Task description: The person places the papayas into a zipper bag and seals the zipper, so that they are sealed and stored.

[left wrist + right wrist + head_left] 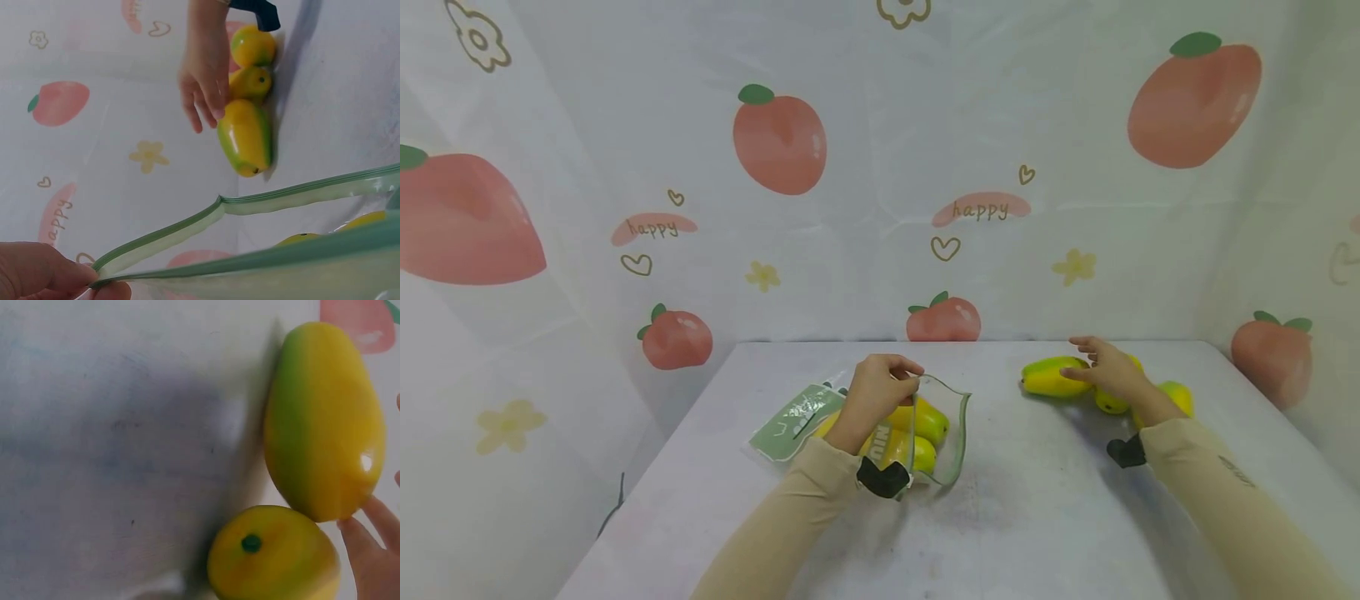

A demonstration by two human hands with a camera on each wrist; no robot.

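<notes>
My left hand [876, 396] pinches the top corner of a clear zip bag [962, 437] with a green rim. The bag's mouth gapes towards the right, and yellow-green fruits [931, 422] lie inside it. Over at the right, my right hand [1112, 373] reaches above a group of fruits with its fingers spread. Nearest to it is a large oblong yellow-green fruit [325, 425], like a papaya; the thumb is at its near end, and contact is unclear. Beside that lie a smaller fruit [272, 550] with a dark green stem spot and a rounded one [253, 45].
A green panel with a cartoon print [797, 421] lies left of the fruits in the bag; whether it belongs to the same bag I cannot tell. The white table [1000, 525] meets a printed cloth [865, 250] behind and at both sides. Dark straps sit at both wrists.
</notes>
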